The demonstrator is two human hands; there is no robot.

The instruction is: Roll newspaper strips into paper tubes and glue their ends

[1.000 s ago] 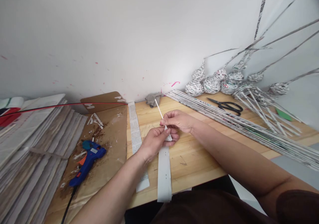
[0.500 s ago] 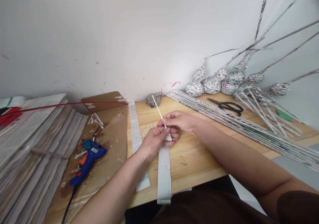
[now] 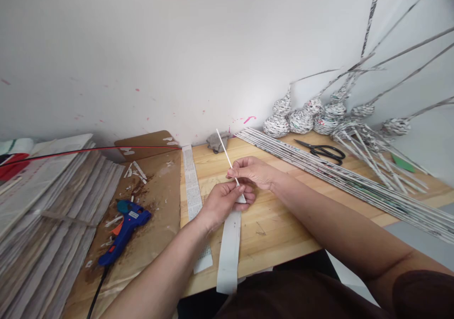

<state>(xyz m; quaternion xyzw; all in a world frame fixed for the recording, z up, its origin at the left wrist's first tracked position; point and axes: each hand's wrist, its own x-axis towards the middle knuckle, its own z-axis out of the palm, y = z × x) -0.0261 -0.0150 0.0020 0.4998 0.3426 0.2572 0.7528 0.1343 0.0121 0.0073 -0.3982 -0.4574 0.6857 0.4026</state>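
A long pale paper strip [image 3: 229, 257] runs from my hands toward me, its lower end at the table's front edge. My left hand [image 3: 225, 200] is closed on its upper end, where the paper is folded slantwise around a thin white stick [image 3: 223, 148]. The stick points up and to the left. With thumb and forefinger, my right hand [image 3: 251, 172] pinches the stick just above the paper. Left of my hands, a printed paper strip [image 3: 192, 186] lies on the wooden table [image 3: 276, 224].
Left are a blue glue gun [image 3: 127, 229] on stained cardboard [image 3: 159, 186] and stacked newspaper [image 3: 60, 224]. A grey cloth [image 3: 217, 142] lies behind my hands. Right are paper rods [image 3: 312, 168], black scissors [image 3: 324, 151] and woven gourd shapes [image 3: 301, 120].
The stick sticks out a little further beyond my fingers. The lower end of the pale strip has swung to the left. Both hands have shifted very little.
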